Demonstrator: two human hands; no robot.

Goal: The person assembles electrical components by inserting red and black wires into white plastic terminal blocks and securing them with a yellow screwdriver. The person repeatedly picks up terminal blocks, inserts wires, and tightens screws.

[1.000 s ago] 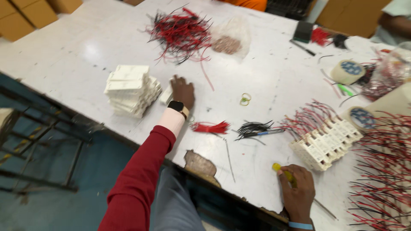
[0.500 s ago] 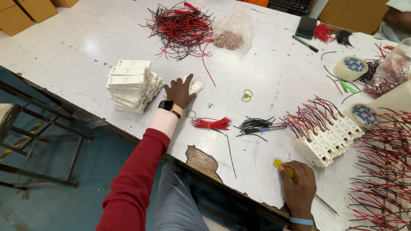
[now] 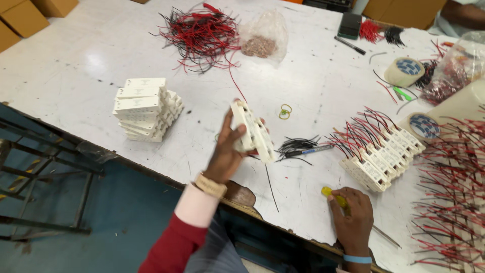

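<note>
1. While the right hand (image 3: 353, 222) rests on the desk (image 3: 76, 65) near its front edge, closed around a screwdriver (image 3: 337, 199) with a yellow handle, a white plastic block (image 3: 252, 131) is held up above the desk by the left hand (image 3: 227, 146).
2. The block is pinched between thumb and fingers, tilted on a slant, clear of everything else.
3. Step in hand, at a guess: one bare block is being brought over to be worked on. No wires are seen on it yet.
4. For the next move, the block would probably need to be set down or steadied near the right hand so the screwdriver tip can be lined up with it.
5. Looks-wise, it's a long, ribbed white piece, same kind as the stack of white blocks (image 3: 144, 108) to the left.
6. A row of wired blocks (image 3: 381, 154) with red and black leads is lined up on the right, and a loose wire pile (image 3: 199, 35) is seen further back.
</note>
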